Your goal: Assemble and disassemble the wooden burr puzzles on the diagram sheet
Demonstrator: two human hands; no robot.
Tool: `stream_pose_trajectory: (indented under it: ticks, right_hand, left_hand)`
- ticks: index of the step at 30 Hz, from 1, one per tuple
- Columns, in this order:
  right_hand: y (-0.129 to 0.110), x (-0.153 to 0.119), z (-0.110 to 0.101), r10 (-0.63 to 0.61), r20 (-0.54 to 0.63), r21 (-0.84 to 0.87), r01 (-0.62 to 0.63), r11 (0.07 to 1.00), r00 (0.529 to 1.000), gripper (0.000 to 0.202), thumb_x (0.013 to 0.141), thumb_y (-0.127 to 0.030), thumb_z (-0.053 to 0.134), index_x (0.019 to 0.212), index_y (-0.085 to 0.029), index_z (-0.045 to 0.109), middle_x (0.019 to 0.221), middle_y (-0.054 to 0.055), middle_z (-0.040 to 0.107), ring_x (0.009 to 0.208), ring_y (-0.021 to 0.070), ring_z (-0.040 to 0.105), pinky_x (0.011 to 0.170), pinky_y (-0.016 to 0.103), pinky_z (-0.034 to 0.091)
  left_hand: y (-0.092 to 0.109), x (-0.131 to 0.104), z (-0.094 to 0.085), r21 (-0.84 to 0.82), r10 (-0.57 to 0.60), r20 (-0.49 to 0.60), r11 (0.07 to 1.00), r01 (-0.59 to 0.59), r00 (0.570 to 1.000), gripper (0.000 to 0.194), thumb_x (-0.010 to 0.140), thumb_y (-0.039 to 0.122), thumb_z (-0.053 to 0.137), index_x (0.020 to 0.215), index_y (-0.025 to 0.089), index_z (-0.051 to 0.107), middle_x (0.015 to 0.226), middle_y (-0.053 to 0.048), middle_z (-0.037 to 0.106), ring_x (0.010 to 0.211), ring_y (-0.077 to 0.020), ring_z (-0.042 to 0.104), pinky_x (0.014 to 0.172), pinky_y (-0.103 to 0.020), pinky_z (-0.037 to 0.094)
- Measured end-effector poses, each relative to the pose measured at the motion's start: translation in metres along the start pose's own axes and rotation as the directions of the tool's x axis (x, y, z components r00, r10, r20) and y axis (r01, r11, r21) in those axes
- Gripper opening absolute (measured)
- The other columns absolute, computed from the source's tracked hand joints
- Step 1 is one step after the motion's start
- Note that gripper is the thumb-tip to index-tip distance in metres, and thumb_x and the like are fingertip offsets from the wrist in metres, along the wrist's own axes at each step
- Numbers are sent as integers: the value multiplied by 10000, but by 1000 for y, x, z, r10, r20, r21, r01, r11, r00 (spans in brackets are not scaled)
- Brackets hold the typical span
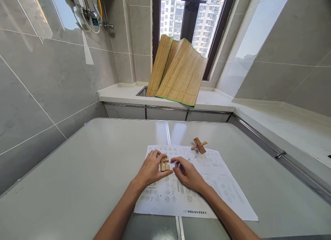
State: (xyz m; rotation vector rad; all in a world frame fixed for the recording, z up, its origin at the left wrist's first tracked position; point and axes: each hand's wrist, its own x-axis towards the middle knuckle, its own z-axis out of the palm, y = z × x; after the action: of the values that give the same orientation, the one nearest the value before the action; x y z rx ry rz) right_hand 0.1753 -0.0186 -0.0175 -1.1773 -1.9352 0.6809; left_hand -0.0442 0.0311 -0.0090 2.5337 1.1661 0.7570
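Note:
My left hand [153, 168] curls around a small light wooden block assembly [165, 164], its fingers at the top and its thumb along the bottom edge. Notched pieces fit side by side in the assembly, which rests on a printed paper sheet [207, 198]. Just right of the blocks, my right hand [189, 174] has its index finger and thumb curved and apart, with nothing visible between them. Beyond the right hand, at the sheet's far edge, lies a cross-shaped wooden piece [199, 145] made of crossed parts.
The sheet lies on a pale glossy table [103, 157] with a seam down its middle. Behind the table, a folded bamboo mat [182, 71] leans on a white ledge [119, 93] below a window. Tiled walls stand at both sides, and pipes [89, 12] hang upper left.

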Motion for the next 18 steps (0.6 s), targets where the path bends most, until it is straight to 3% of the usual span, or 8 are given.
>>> stream_pose_trajectory:
  ticks: [9,18]
  right_hand:
    - [5,-2,2,30,-13,-10,-30,999,999,267,979,-275,496,1227,-250,592,1097,67,710,835,195,633,719,331,526]
    - [6,-1,2,46,-13,10,-46,999,999,248,991,-315,491,1197,-237,604,1036,64,726,765,189,620,684,330,521]
  left_hand:
    - [-22,1,0,108,-113,-162,985,132,980,466,841,554,700,1144,216,593,1083,-77,566,1020,-285,557,875,-442,513]
    - [-36,2,-8,70,-140,-130,986,150,982,438,863,451,677,1214,210,574,1146,-84,561,1089,-285,550,953,-460,505]
